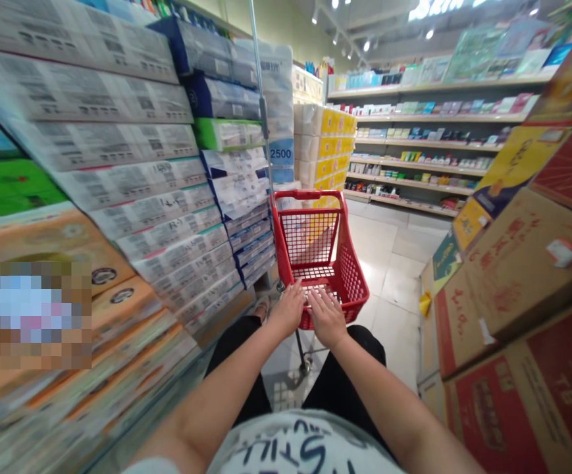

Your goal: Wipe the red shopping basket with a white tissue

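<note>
A red plastic shopping cart (pixel 357 276) with a grid-patterned basket stands in front of my legs. My left hand (pixel 289 308) rests at its near rim, left of the middle, fingers stretched forward. Beside it, my right hand (pixel 327 317) lies over the same rim with its fingers extended and a little apart. Neither hand wraps round anything. The two hands nearly meet at the fingertips. Nothing shows inside the basket. The raised handle (pixel 310 195) is at the cart's far end, away from both hands.
Stacked tissue packs (pixel 147 141) rise close on the left, with orange packs (pixel 142 303) nearer. Cardboard boxes (pixel 517 263) line the right side. A tiled aisle floor (pixel 389 263) leads to stocked shelves (pixel 424 148). A thin metal pole (pixel 259 59) stands left of the cart.
</note>
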{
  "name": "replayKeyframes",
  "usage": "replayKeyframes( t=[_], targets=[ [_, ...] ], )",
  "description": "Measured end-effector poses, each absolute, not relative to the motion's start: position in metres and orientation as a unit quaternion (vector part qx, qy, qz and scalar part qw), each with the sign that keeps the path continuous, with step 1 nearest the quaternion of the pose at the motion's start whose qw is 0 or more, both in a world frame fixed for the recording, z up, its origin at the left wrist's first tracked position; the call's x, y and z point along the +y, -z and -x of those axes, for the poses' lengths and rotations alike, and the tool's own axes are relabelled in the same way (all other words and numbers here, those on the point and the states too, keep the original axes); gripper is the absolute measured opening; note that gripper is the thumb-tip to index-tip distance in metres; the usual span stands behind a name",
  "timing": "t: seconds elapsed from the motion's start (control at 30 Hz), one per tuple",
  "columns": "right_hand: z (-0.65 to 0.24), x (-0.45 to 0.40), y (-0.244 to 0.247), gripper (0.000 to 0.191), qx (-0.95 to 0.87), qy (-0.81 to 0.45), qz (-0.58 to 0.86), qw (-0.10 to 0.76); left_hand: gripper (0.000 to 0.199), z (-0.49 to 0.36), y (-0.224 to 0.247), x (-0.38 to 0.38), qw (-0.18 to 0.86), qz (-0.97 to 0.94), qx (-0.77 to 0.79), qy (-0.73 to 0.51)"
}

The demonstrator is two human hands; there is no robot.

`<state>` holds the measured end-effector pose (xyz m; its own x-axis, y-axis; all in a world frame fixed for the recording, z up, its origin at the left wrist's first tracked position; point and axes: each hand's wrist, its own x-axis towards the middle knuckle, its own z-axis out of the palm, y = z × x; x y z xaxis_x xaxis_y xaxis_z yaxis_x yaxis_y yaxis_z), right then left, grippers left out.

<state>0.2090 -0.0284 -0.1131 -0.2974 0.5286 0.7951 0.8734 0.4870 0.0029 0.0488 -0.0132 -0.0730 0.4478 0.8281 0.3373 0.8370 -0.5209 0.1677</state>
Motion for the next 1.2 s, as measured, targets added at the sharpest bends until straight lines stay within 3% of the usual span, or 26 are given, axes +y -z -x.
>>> replayKeyframes(
  t=[0.5, 0.83, 0.93, 1.03, 1.2],
  targets=[
    [-0.267, -0.029, 0.109, 0.028, -0.778, 0.251, 0.465, 0.339, 0.033, -0.103, 0.051, -0.016, 0.025, 0.917, -0.383, 0.108],
    [-0.219, -0.023, 0.110, 0.027, -0.748, 0.241, 0.495, 0.370, 0.029, -0.064, 0.057, 0.005, -0.027, 0.895, -0.410, 0.176],
    [-0.198, -0.017, 0.098, 0.027, -0.761, 0.166, 0.546, 0.308, 0.030, -0.047, 0.072, 0.023, -0.062, 0.860, -0.456, 0.218],
    [-0.182, -0.012, 0.076, 0.036, -0.792, 0.085, 0.573, 0.193, 0.034, -0.033, 0.085, 0.040, -0.076, 0.831, -0.486, 0.259],
    [-0.188, 0.005, 0.040, 0.038, -0.843, 0.007, 0.534, 0.068, 0.041, -0.022, 0.095, 0.051, -0.115, 0.811, -0.503, 0.278]
  ],
)
